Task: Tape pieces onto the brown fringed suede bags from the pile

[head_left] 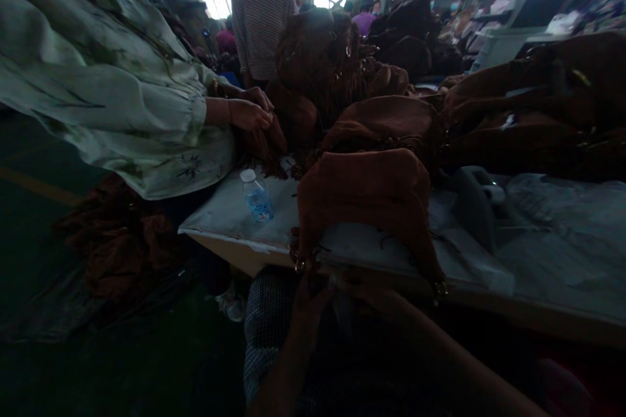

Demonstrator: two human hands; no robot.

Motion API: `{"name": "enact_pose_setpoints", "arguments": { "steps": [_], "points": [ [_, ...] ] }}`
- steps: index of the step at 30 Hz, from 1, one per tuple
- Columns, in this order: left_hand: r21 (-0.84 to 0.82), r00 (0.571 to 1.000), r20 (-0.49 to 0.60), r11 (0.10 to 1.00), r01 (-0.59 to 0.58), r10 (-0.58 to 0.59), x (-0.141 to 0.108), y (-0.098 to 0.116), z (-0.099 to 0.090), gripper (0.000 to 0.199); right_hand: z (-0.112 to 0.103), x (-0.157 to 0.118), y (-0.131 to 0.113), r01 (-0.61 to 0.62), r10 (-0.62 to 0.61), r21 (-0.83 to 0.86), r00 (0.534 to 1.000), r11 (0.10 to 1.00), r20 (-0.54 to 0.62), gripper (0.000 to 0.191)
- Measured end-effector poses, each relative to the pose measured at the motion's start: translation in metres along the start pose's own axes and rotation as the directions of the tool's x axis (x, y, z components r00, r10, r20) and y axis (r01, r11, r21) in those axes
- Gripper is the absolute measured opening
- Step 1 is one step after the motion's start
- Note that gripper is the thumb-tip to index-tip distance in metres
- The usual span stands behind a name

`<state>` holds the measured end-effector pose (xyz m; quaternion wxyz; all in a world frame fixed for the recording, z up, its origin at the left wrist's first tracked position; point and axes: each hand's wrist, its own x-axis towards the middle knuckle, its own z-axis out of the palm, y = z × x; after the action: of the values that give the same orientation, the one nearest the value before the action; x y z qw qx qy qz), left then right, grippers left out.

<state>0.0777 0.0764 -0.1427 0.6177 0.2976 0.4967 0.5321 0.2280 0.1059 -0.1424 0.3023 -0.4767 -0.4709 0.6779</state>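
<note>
My left hand and my right hand are close together just below the front edge of the table. Both are dark and blurred. Something thin and pale, perhaps clear plastic, shows between them; its shape is too dim to make out. The fingers of my left hand are bent near the metal ring at the lower left corner of a brown bag. This bag lies on the white table, its two ends hanging toward the front edge, with metal rings on both. Whether either hand touches the bag is hidden in shadow.
A water bottle stands left of the bag. A grey tape dispenser and clear plastic sheets lie right. More brown bags are heaped behind. At left, a person in a pale patterned top handles brown material. Brown pieces lie on the floor.
</note>
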Motion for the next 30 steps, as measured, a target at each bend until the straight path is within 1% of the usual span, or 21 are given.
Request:
{"name": "enact_pose_setpoints", "arguments": {
  "steps": [2, 4, 5, 6, 9, 11, 13, 14, 15, 17, 19, 21, 23, 25, 30],
  "points": [
    [0.131, 1.0, -0.02, 0.991, -0.003, 0.006, -0.001, 0.001, -0.004, 0.07, -0.002, 0.001, -0.007, 0.055, -0.063, -0.109, 0.996, 0.992, -0.067, 0.031],
    [0.259, 0.998, -0.057, 0.966, -0.008, 0.023, -0.004, 0.006, -0.005, 0.068, -0.002, 0.006, -0.016, 0.139, -0.174, -0.241, 0.976, 0.961, -0.132, 0.029],
    [0.29, 0.997, -0.068, 0.957, -0.012, 0.034, -0.006, 0.009, -0.005, 0.066, 0.0, 0.01, -0.019, 0.165, -0.213, -0.307, 0.968, 0.937, -0.132, 0.03],
    [0.299, 0.997, -0.069, 0.954, -0.02, 0.043, -0.007, 0.012, -0.004, 0.064, 0.003, 0.013, -0.023, 0.177, -0.231, -0.369, 0.967, 0.912, -0.107, 0.033],
    [0.316, 0.997, -0.043, 0.947, -0.054, 0.072, -0.01, 0.016, 0.0, 0.057, 0.018, 0.024, -0.028, 0.189, -0.214, -0.493, 0.977, 0.849, 0.005, 0.035],
    [0.354, 0.991, -0.007, 0.927, -0.12, 0.131, -0.011, 0.015, 0.0, 0.052, 0.029, 0.03, -0.029, 0.194, -0.193, -0.525, 0.98, 0.829, 0.057, 0.031],
    [0.377, 0.983, 0.03, 0.909, -0.177, 0.179, -0.012, 0.013, -0.003, 0.051, 0.035, 0.034, -0.031, 0.174, -0.159, -0.538, 0.984, 0.824, 0.075, 0.029],
    [0.388, 0.982, 0.039, 0.903, -0.183, 0.183, -0.012, 0.012, -0.006, 0.052, 0.036, 0.036, -0.032, 0.158, -0.136, -0.541, 0.987, 0.826, 0.081, 0.027],
    [0.404, 0.984, 0.039, 0.898, -0.172, 0.171, -0.014, 0.011, -0.009, 0.055, 0.036, 0.036, -0.034, 0.142, -0.113, -0.531, 0.99, 0.835, 0.086, 0.027],
    [0.458, 0.992, 0.019, 0.881, -0.117, 0.121, -0.017, 0.01, -0.016, 0.062, 0.03, 0.036, -0.04, 0.098, -0.054, -0.465, 0.993, 0.88, 0.107, 0.028],
    [0.487, 0.997, 0.009, 0.87, -0.074, 0.08, -0.02, 0.011, -0.022, 0.067, 0.022, 0.033, -0.044, 0.058, -0.003, -0.351, 0.988, 0.935, 0.154, 0.031],
    [0.47, 0.999, 0.001, 0.882, -0.042, 0.046, -0.022, 0.011, -0.027, 0.07, 0.016, 0.031, -0.047, 0.025, 0.024, -0.242, 0.98, 0.97, 0.196, 0.035],
    [0.437, 0.999, -0.019, 0.899, -0.019, 0.03, -0.023, 0.01, -0.03, 0.072, 0.014, 0.029, -0.047, 0.005, 0.031, -0.161, 0.975, 0.987, 0.219, 0.036],
    [0.413, 0.999, -0.035, 0.911, -0.011, 0.028, -0.022, 0.01, -0.032, 0.073, 0.016, 0.028, -0.046, -0.01, 0.032, -0.102, 0.976, 0.995, 0.215, 0.036],
    [0.339, 1.0, -0.025, 0.941, -0.01, 0.019, -0.021, 0.009, -0.031, 0.075, 0.025, 0.031, -0.042, -0.006, 0.015, -0.053, 0.984, 0.999, 0.177, 0.036]
  ]
}}
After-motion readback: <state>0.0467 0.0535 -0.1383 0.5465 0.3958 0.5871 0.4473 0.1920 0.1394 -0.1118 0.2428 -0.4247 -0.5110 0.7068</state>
